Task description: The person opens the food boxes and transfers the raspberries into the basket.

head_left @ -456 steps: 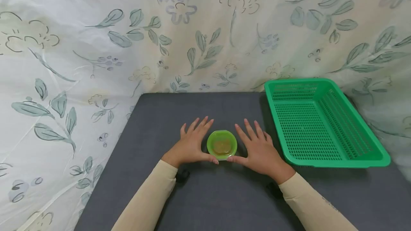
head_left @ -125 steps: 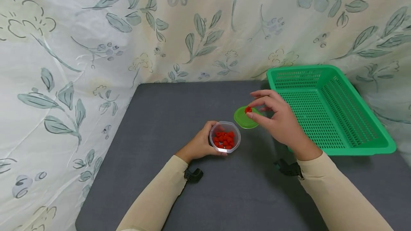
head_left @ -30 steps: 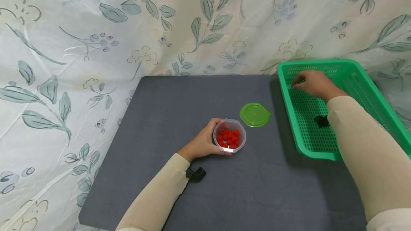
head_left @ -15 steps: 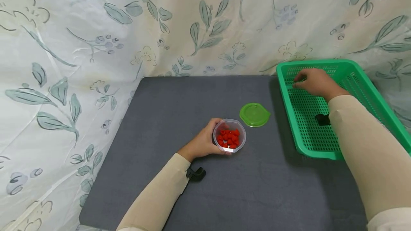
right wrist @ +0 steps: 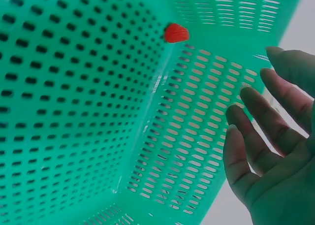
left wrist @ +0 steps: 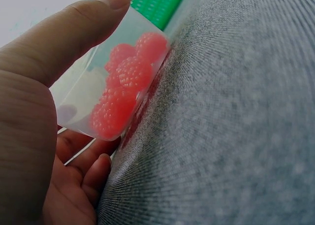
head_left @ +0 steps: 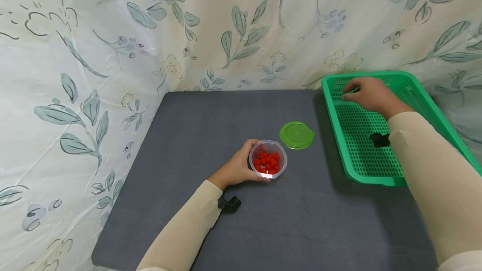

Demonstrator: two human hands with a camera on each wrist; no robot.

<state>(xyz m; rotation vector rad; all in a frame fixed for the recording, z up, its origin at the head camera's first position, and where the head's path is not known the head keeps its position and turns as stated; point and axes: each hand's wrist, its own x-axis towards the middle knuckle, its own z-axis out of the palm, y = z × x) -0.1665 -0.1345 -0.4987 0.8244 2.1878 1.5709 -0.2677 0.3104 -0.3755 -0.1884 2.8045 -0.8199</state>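
Left hand (head_left: 241, 166) grips a cup (head_left: 272, 144) of berries (head_left: 267, 163); right hand (head_left: 370, 94), fingers loose, holds nothing over the basket (head_left: 355, 131), where low drops should limit rolling.

Raspberries (head_left: 268, 163) sit in a plastic cup (head_left: 283, 158) at the left hand (head_left: 240, 166), a lid (head_left: 297, 135) lying just beyond and to the right on the tabletop (head_left: 211, 124). Farther right stands a basket (head_left: 361, 156), a lone raspberry (right wrist: 176, 33) in one corner, the right hand (head_left: 373, 95) over its far-left part. Fabric (head_left: 241, 7) hangs behind.
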